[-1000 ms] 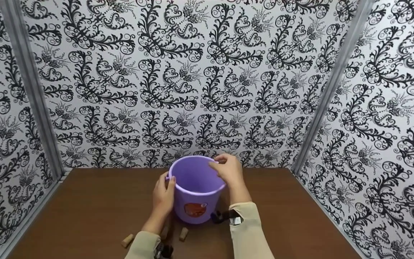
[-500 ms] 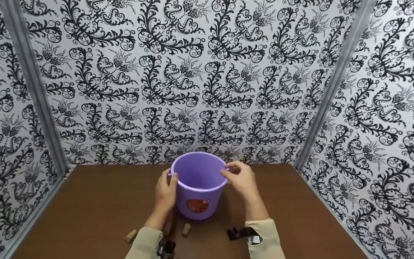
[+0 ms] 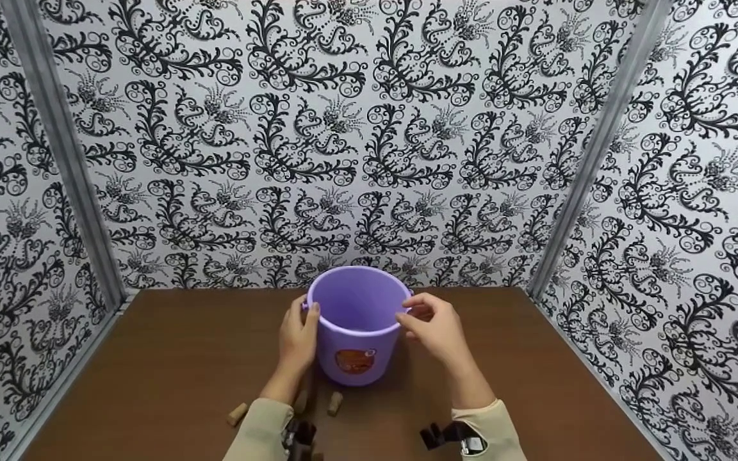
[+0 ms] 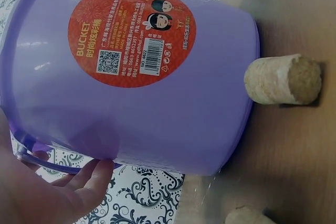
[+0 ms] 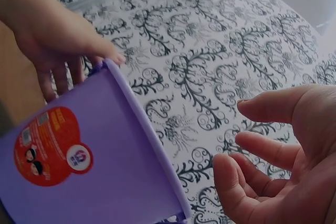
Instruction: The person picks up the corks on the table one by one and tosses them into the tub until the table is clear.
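Observation:
A purple bucket (image 3: 355, 358) with a round red label stands upright on the brown table. My left hand (image 3: 298, 336) holds its left rim, thumb over the edge and fingers outside; the left wrist view shows those fingers near the purple handle (image 4: 52, 166). Beside the right rim is my right hand (image 3: 439, 330). In the right wrist view this hand (image 5: 278, 161) is apart from the bucket (image 5: 121, 150), its fingers loosely bent around nothing. The upper bucket interior visible in the head view shows no contents; its bottom is hidden.
One cork (image 3: 335, 403) lies in front of the bucket, and another cork (image 3: 237, 413) lies left of my left sleeve. A third, partly hidden cork (image 3: 302, 402) is by my left wrist. Patterned walls (image 3: 318, 160) enclose the table (image 3: 183, 358) at the back and sides.
My right hand has come away from the rim, moving right and slightly down. My left hand stays on the left rim. The whole scene has shifted slightly up in the head view.

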`<state>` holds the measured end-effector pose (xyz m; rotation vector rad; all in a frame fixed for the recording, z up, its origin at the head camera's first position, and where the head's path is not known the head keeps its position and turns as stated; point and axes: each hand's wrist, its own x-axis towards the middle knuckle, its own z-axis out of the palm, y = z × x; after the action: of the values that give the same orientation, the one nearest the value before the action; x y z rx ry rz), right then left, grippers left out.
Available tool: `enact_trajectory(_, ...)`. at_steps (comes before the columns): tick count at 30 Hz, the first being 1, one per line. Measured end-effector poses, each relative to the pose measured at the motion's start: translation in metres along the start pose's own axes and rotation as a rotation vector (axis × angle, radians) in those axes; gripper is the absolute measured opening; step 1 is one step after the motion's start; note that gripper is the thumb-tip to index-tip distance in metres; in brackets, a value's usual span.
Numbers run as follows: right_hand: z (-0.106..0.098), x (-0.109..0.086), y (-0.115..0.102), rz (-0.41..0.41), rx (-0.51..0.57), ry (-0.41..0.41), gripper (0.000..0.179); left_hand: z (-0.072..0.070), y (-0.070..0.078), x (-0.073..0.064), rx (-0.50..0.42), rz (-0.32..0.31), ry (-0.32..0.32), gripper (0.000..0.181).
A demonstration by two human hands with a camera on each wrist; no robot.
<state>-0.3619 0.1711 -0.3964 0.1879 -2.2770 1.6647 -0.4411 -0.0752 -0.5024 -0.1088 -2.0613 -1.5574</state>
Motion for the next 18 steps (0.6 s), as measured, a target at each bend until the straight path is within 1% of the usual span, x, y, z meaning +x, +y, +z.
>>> enact_trajectory(3,0.003,-0.002,-0.002,-0.004,0.003,-0.023,0.023,0.001,0.0,0.002,-0.01,0.0,0.003,0.04)
enact_trajectory(9,0.007,-0.007,0.004,-0.025,-0.066,-0.04,0.024,0.005,-0.003,0.001,-0.017,-0.017,0.002,0.039)
enact_trajectory(12,0.01,-0.01,0.007,-0.036,-0.082,-0.054,0.025,0.005,-0.003,-0.001,-0.017,-0.012,0.001,0.04)
enact_trajectory(18,0.022,-0.018,0.011,-0.049,-0.057,-0.092,0.024,0.001,-0.002,0.001,-0.02,-0.016,0.006,0.039)
